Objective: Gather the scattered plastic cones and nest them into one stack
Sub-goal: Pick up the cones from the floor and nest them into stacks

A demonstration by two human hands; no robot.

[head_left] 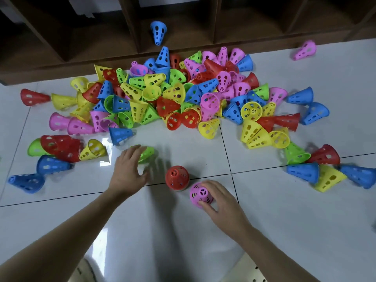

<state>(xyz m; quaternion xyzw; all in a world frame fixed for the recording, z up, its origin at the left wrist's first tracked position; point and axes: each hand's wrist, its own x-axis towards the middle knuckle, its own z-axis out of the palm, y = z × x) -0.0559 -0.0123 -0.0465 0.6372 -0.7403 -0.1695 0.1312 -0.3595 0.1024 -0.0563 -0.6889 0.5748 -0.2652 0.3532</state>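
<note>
white tiled floor [183, 231] is bare across the near half, open room on both sides of the forearms. far edge is a dark wooden shelf unit [81, 37] with open cubbies; one blue perforated plastic cone [158, 32] lies in a cubby, the others look dark, contents can't tell.

big heap of perforated plastic cones [173, 94], red, yellow, green, blue and pink, sits mid-floor against the shelf base, spilling left and right. strays: pink cone [305, 50] far right, well apart from the heap; blue cone [27, 182] near left; a blue/yellow/blue cluster near right.

upright red cone [176, 177] stands narrow end up on a tile seam, between the two hands, touching neither. can't tell if more cones are nested under it.

left hand [129, 169] is palm down, fingers spread, reaching far-left of the red cone, fingertips over a green cone [147, 153] lying on its side; blurred, contact unclear.

right hand [218, 198] is just right of and nearer than the red cone, fingers and thumb pinching an upright pink cone stack [200, 194], narrow end up; other colours show through its holes.
</note>
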